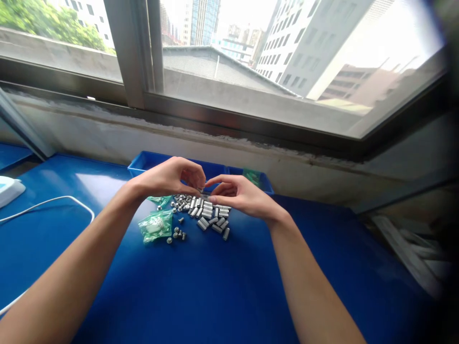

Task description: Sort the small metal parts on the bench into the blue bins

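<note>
Over a pile of small metal parts, my left hand [182,174] and my right hand [238,193] come together, fingertips almost meeting. Both have their fingers curled in a pinch around a small shiny piece that is mostly hidden by the fingers. Beneath them lie several silver metal cylinders [207,209], some in rows and some loose. Small screws with round heads [181,203] are heaped to the left of the cylinders. Closer to me sit a few more loose screws [176,233]. A green-tinted clear plastic bag [156,227] with something pale inside rests left of them.
Behind my hands a blue divided bin [143,160] stands against the wall, with green plastic bags [252,177] in its right part. A white cable [77,198] and a white device [10,190] are on the left of the blue table [201,296]. A window is beyond.
</note>
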Tool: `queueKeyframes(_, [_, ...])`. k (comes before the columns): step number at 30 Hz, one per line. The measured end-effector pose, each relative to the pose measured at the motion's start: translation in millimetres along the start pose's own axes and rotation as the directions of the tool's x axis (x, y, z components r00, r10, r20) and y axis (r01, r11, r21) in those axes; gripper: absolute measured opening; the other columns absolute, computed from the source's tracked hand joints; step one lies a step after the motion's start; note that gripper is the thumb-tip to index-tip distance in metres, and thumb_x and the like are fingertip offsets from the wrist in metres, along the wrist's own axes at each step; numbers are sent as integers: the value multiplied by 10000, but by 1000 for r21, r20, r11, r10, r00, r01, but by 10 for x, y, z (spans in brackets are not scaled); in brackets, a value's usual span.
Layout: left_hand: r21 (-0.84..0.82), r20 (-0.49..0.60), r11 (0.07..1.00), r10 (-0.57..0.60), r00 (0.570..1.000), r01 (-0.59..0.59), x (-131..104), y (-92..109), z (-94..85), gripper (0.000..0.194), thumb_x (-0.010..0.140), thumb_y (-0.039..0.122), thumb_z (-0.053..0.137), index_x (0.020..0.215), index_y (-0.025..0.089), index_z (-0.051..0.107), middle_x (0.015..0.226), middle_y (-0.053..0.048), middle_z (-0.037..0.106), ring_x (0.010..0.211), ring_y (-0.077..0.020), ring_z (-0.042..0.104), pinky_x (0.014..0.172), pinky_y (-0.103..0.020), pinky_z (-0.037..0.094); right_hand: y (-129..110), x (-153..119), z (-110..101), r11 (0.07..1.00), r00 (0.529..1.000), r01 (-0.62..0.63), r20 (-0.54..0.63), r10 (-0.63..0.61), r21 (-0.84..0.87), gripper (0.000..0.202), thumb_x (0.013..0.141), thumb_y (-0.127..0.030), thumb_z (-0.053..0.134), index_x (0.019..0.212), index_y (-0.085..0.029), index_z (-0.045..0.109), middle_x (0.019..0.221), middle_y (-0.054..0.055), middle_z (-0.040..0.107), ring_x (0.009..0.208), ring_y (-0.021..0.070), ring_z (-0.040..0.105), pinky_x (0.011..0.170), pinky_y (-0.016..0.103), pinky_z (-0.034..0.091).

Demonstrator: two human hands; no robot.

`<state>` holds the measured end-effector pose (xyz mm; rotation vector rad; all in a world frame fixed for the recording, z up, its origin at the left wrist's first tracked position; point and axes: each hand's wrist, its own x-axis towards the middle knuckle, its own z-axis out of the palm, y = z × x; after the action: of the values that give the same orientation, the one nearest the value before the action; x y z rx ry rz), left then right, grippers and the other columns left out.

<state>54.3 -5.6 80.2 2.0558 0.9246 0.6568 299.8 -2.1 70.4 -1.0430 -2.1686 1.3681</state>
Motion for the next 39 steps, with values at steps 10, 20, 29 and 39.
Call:
queueKeyframes(10, [212,-561,925,-149,814,315,-226,-325,-370,267,784,401,736,883,156,777,851,-75,781,784,-205,726,746,-292,560,-52,95,207,987,989,29,-136,-51,-157,261,873,-379,702,1040,-180,731,868,35,753,795,175,704,731,278,546])
queueKeyframes(20, [374,-32,777,-535,844,507,-420,-162,-519,411,701,511,755,1005,238,800,930,-28,793,801,-216,728,619,-222,511,-136,130,816,882,983,176,119,-137,-436,835,647,-540,891,1389,-313,582,1428,82,539,1014,236,672,868,340,560])
queueKeyframes(29, [240,124,630,-775,620,739,-416,-408,-414,1219,415,456,929,1508,213,448,1053,-90,769,754,-247,749,578,-246,563,-59,194,1003,777,993,119,68,-98,-618,606,843,-471,766,1387,-326,542,1431,93,494,993,236,692,894,368,558])
queueKeyframes(39, [191,174,656,-755,633,730,-370,-461,-289,1136,429,355,935,1441,237,431,1032,-73,745,765,-257,758,597,-270,591,-106,169,749,796,990,93,-34,-140,-598,209,840,-288,776,996,-210,660,982,43,682,759,163,652,702,276,492])
